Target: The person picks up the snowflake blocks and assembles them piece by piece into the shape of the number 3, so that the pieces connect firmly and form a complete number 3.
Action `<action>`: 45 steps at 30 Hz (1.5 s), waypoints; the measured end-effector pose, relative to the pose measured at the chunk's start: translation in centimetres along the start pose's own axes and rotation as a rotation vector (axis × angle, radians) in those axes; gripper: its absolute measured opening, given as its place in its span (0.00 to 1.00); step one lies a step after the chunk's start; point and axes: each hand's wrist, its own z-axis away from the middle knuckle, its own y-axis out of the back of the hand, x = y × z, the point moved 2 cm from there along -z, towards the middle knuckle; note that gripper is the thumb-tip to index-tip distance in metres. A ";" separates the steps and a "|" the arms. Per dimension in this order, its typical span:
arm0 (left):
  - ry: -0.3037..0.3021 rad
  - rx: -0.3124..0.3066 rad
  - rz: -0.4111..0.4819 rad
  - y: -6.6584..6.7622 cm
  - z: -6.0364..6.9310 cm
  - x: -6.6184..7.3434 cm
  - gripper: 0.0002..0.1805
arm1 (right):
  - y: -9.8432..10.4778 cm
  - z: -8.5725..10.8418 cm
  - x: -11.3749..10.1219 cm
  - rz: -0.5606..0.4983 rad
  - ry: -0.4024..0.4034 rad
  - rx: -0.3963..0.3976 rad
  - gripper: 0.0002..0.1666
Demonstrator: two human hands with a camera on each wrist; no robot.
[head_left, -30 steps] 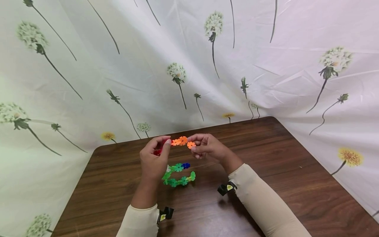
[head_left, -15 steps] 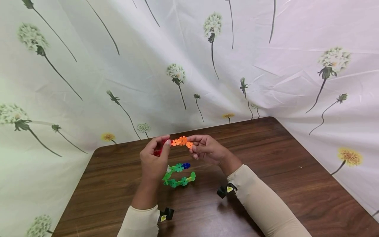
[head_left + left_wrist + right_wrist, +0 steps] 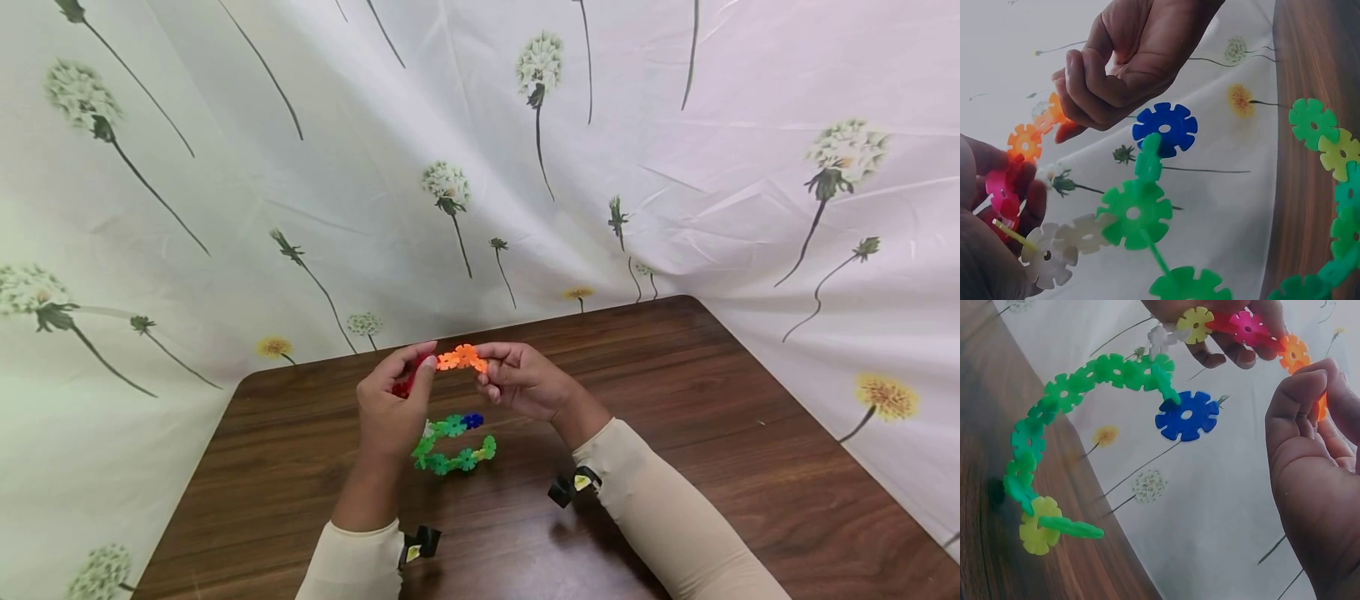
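A chain of slotted plastic flower discs hangs from both hands above the table. My left hand (image 3: 392,410) grips its red and pink discs (image 3: 1002,190), partly hidden by the fingers. Thumb and fingertips of my right hand (image 3: 531,382) pinch the orange disc at the far end, which touches the orange discs (image 3: 463,357) beside it. Past the left hand come a yellow disc (image 3: 1195,325) and white discs (image 3: 1050,256). From there a green stretch (image 3: 1063,392) curves round to a yellow disc and a green end disc. A blue disc (image 3: 1187,416) tips a short side branch.
Beneath the hands lies a dark wood-grain table (image 3: 637,375). A white cloth (image 3: 360,208) printed with dandelions hangs behind and beside it. Each wrist carries a small black camera mount, such as the right one (image 3: 573,485).
My right hand has moved slightly left, and the end orange disc has come up against the neighbouring orange disc and turned more edge-on. My left hand keeps its grip almost in place.
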 end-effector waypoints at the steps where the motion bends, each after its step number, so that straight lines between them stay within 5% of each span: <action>1: -0.041 -0.008 -0.027 0.0 0.0 0.0 0.12 | -0.1 0.0 -0.1 0.000 0.001 0.004 0.15; 5: -0.214 -0.019 -0.162 -0.1 -0.2 0.1 0.15 | -0.3 -0.1 -0.2 0.003 0.012 0.010 0.16; 9: -0.279 -0.032 -0.224 -0.2 -0.2 0.3 0.15 | -0.4 -0.1 -0.3 0.000 0.029 -0.005 0.16; 18: -0.286 -0.094 -0.288 -0.4 -0.1 0.6 0.18 | -0.7 -0.2 -0.4 0.095 0.042 0.014 0.15; 28: -0.371 -0.122 -0.346 -0.4 -0.1 0.9 0.24 | -1.1 0.0 -0.8 0.145 0.060 0.022 0.16; 36: -0.370 -0.091 -0.341 -0.4 -0.2 1.0 0.21 | -1.4 -0.4 -0.1 0.239 0.124 0.070 0.16; 45: -0.383 -0.039 -0.262 -0.5 -0.1 0.8 0.20 | -1.9 -0.6 0.6 0.192 0.190 0.075 0.18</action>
